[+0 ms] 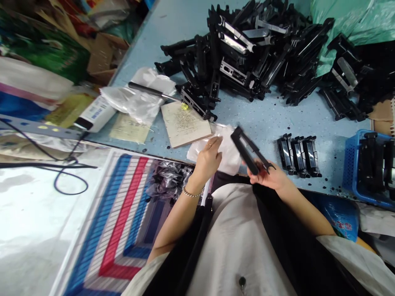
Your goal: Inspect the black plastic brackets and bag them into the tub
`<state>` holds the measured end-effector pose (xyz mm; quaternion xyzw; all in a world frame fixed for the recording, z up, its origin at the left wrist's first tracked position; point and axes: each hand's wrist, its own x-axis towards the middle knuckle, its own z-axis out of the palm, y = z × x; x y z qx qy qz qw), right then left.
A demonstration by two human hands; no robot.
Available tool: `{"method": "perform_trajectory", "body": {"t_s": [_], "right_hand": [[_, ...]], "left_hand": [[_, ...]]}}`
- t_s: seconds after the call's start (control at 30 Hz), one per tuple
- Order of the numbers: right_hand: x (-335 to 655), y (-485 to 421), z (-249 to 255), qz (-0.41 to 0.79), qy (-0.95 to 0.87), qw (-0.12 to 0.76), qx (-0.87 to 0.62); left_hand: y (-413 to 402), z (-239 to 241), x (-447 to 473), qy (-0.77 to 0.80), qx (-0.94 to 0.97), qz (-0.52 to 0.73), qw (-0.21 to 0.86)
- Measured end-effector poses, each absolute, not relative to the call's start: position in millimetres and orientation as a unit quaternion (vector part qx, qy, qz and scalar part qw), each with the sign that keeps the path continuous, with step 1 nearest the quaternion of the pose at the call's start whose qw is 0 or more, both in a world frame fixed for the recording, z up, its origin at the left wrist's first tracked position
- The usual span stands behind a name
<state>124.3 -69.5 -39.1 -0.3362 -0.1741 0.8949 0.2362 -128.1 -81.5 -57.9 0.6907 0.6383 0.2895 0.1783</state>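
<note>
My right hand (270,176) is closed round one end of a black plastic frame-like part (247,151), which tilts up off the table with a long slot through its middle. My left hand (210,158), with a ring and a beaded bracelet, lies over a stack of thin clear plastic bags (230,158) at the table's front edge. Its fingers are stretched out, thumb apart, and nothing shows in them. Just beyond it sits a wooden board (182,125) sprinkled with small bits. A screwdriver (151,90) with a black handle rests across crumpled plastic behind the board.
A big heap of black plastic parts (237,53) covers the back of the blue table. Several similar parts (298,155) stand in a row to the right, beside a blue basket (352,160) of more. Below the table's left front, a striped bag (108,246) holds wrapped dark pieces (169,181).
</note>
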Motion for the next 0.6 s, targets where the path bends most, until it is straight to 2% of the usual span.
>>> {"method": "perform_trajectory", "body": {"t_s": [0.1,0.17,0.23,0.33,0.43,0.53,0.6], "right_hand": [[131,-83,-51,0.944,-0.072,0.102,-0.306],[126,-82,-63,0.946,-0.042,0.084,-0.311],[116,-77,-74,0.933,-0.066,0.113,-0.334],[101,-71,-78,0.882,-0.206,0.184,-0.381],[90,-77,-60,0.781,-0.412,0.232,-0.408],[95,-86,-28,0.721,-0.571,0.17,-0.354],[111,-84,-10,0.694,-0.625,0.12,-0.337]], "left_hand": [[-84,-58,-128,0.612,0.696,0.319,0.195],[-94,-54,-124,0.601,0.705,0.319,0.2],[-108,-47,-115,0.564,0.734,0.313,0.213],[-126,-38,-94,0.481,0.784,0.304,0.247],[-139,-23,-84,0.461,0.779,0.327,0.273],[-160,7,-108,0.523,0.734,0.338,0.27],[-181,25,-143,0.602,0.693,0.289,0.272]]}}
